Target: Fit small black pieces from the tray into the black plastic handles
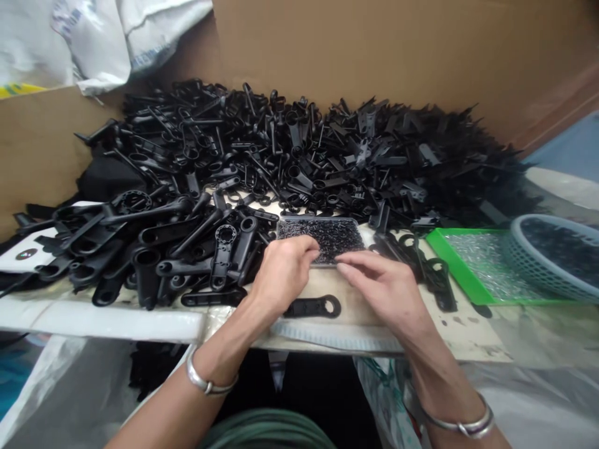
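A shallow clear tray (322, 219) full of tiny dark pieces lies in the middle of the table. At its near left edge is my left hand (285, 268), fingers curled and pinched together; whatever they hold is too small or hidden to name. My right hand (381, 284) is at the tray's near right edge, thumb and forefinger closed near a tiny dark piece that I cannot make out. Between my wrists, a flat black plastic part with a ring end (322, 307) lies on the table, partly behind my left forearm.
Black ring-ended plastic parts (154, 234) are heaped at left, and a large pile of black parts (281, 137) reaches the cardboard wall (374, 50). On the right, a green tray (472, 271) holds small shiny pieces, with a grey-blue basket (552, 265) resting over it.
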A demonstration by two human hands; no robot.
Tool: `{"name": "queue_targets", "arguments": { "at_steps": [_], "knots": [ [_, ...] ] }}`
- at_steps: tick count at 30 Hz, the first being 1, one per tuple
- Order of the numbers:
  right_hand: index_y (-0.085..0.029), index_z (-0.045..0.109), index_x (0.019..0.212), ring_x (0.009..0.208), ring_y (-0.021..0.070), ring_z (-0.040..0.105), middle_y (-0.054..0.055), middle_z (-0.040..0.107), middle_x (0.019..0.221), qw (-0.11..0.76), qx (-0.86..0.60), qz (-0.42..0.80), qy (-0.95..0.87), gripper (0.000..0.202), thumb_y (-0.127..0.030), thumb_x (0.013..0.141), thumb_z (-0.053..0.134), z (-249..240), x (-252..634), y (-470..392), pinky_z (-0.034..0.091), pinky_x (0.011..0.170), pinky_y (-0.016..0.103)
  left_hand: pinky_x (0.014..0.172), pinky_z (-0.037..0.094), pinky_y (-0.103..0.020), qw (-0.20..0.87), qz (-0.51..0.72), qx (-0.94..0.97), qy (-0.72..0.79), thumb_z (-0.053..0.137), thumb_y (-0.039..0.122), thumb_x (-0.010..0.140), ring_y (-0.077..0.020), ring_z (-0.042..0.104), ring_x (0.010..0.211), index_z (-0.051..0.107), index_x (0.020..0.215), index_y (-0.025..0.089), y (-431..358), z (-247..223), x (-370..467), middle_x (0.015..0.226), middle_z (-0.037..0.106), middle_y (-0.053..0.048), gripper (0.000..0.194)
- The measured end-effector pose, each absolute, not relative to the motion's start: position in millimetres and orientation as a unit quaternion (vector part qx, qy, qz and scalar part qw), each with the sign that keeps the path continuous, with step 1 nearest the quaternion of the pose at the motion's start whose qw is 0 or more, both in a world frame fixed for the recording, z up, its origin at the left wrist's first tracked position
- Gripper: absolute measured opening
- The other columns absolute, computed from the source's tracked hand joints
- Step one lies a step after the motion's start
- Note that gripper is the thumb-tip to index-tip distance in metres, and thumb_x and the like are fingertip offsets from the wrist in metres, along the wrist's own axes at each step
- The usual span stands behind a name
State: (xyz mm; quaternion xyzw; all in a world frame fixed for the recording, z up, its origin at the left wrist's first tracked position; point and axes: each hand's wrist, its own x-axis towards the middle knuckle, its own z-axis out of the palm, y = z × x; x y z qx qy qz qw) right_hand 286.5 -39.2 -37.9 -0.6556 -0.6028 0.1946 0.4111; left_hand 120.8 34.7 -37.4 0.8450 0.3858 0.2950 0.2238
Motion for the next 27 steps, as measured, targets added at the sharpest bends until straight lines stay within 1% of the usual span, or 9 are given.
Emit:
{"name": "queue_targets", "arguments": {
  "at_steps": [3,6,11,15,17,21,22,24,27],
  "knots": [
    [-0.022,0.074,0.091,0.091,0.0188,0.067,0.003,0.073,0.097,0.428,-0.647,0.195,-0.599,0.014,-0.028,0.083,0.063,-42.3,280.9,-38.3,0.052,0.082,0.031,0.068,0.051,-0.023,0.403,0.385,0.734,0.387,0.061,0.015,0.082,-0.0134,0.066,0.072,0.07,0.079,0.017,33.8,-40.7,119.3,0.077,0.072,0.001,0.009],
    [-0.022,0.074,0.09,0.087,0.0178,0.067,0.003,0.073,0.095,0.439,-0.647,0.192,-0.593,0.014,-0.028,0.083,0.064,-39.4,275.7,-36.1,0.052,0.079,0.029,0.067,0.052,-0.024,0.466,0.415,0.675,0.393,0.065,0.014,0.077,-0.0143,0.066,0.071,0.071,0.078,0.016,36.0,-45.8,119.1,0.076,0.072,-0.001,0.006],
    [-0.02,0.074,0.089,0.068,0.0135,0.063,0.002,0.072,0.083,0.455,-0.679,0.224,-0.53,0.015,-0.027,0.083,0.062,-27.9,274.5,-61.4,0.05,0.063,0.024,0.076,0.053,-0.027,0.418,0.402,0.693,0.43,0.067,0.02,0.076,-0.016,0.067,0.076,0.073,0.086,0.019,33.4,-45.5,113.2,0.084,0.074,-0.001,0.012],
    [-0.019,0.071,0.083,0.055,0.0102,0.056,-0.002,0.062,0.06,0.415,-0.693,0.406,-0.427,0.021,-0.035,0.086,0.057,-53.1,271.2,-123.8,0.044,0.054,0.021,0.076,0.051,-0.023,0.342,0.386,0.719,0.467,0.069,0.025,0.077,-0.0144,0.066,0.077,0.074,0.09,0.022,32.1,-40.4,106.9,0.086,0.074,0.003,0.015],
    [-0.018,0.069,0.083,0.057,0.0114,0.058,0.0,0.065,0.066,0.393,-0.702,0.477,-0.353,0.025,-0.039,0.086,0.056,-81.6,265.8,-164.6,0.045,0.054,0.022,0.069,0.049,-0.021,0.307,0.389,0.724,0.48,0.07,0.026,0.076,-0.0127,0.064,0.072,0.074,0.092,0.023,30.9,-39.8,106.8,0.083,0.074,0.004,0.017],
    [-0.018,0.07,0.079,0.07,0.0196,0.065,0.005,0.069,0.073,0.326,-0.83,0.383,-0.242,0.037,-0.051,0.081,0.054,-135.0,276.5,-248.3,0.051,0.064,0.03,0.06,0.045,-0.019,0.266,0.404,0.731,0.482,0.07,0.027,0.077,-0.01,0.06,0.062,0.074,0.096,0.025,21.1,-39.5,113.1,0.078,0.072,0.006,0.02],
    [-0.019,0.071,0.077,0.081,0.0228,0.066,0.006,0.071,0.081,0.315,-0.855,0.348,-0.222,0.034,-0.05,0.077,0.058,-142.1,289.0,-267.3,0.051,0.075,0.033,0.059,0.045,-0.019,0.266,0.405,0.732,0.479,0.07,0.027,0.077,-0.0094,0.059,0.061,0.074,0.096,0.026,18.0,-38.9,115.6,0.077,0.072,0.006,0.02],
    [-0.021,0.069,0.069,0.091,0.028,0.065,0.009,0.071,0.085,0.28,-0.908,0.264,-0.165,0.028,-0.047,0.073,0.062,-146.6,326.7,-301.7,0.049,0.084,0.037,0.056,0.044,-0.018,0.273,0.4,0.738,0.47,0.07,0.027,0.076,-0.0089,0.059,0.06,0.074,0.093,0.025,11.9,-36.9,120.8,0.076,0.071,0.006,0.017],
    [-0.02,0.071,0.074,0.096,0.0385,0.063,0.018,0.068,0.079,0.197,-0.971,0.122,-0.06,0.025,-0.042,0.078,0.059,-138.1,402.3,-339.5,0.046,0.079,0.047,0.056,0.045,-0.017,0.283,0.385,0.75,0.457,0.071,0.026,0.075,-0.0093,0.061,0.062,0.074,0.09,0.025,5.3,-34.4,127.1,0.076,0.072,0.006,0.015]
  ]
}}
